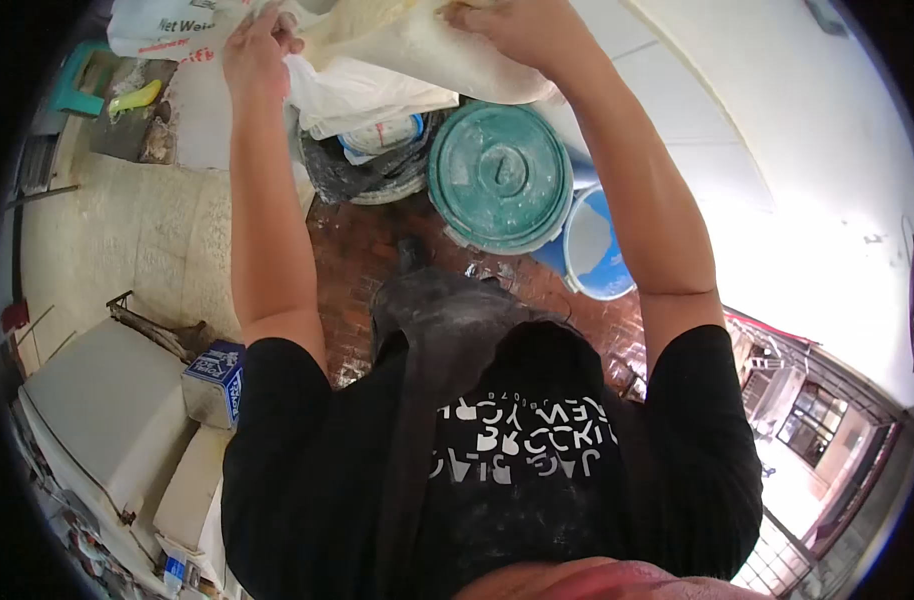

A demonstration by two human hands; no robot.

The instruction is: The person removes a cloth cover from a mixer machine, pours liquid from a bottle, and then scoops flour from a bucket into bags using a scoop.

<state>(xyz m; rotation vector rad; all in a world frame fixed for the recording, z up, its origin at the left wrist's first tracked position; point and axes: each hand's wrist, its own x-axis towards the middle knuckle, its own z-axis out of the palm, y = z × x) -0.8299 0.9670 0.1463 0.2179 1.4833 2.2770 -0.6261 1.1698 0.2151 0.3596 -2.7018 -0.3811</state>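
Both arms reach to the top of the view, where a cream-coloured sack (397, 35) hangs between my hands. My left hand (260, 55) has its fingers curled closed at the sack's left edge. My right hand (512, 35) grips the sack's upper right part, fingers closed on it. Beneath the sack a white plastic sheet or bag (367, 95) hangs down. A printed white bag (167, 30) reading "Net Wei" lies beside my left hand. The sack's upper part is cut off by the frame, so its contents are hidden.
Below the hands stand a green-lidded bin (500, 178), a blue bucket (597, 245) and a container lined with black plastic (362, 180) on a wet brick floor (342, 250). At left are a yellow-handled tool (135, 97) and a blue-and-white box (215, 383).
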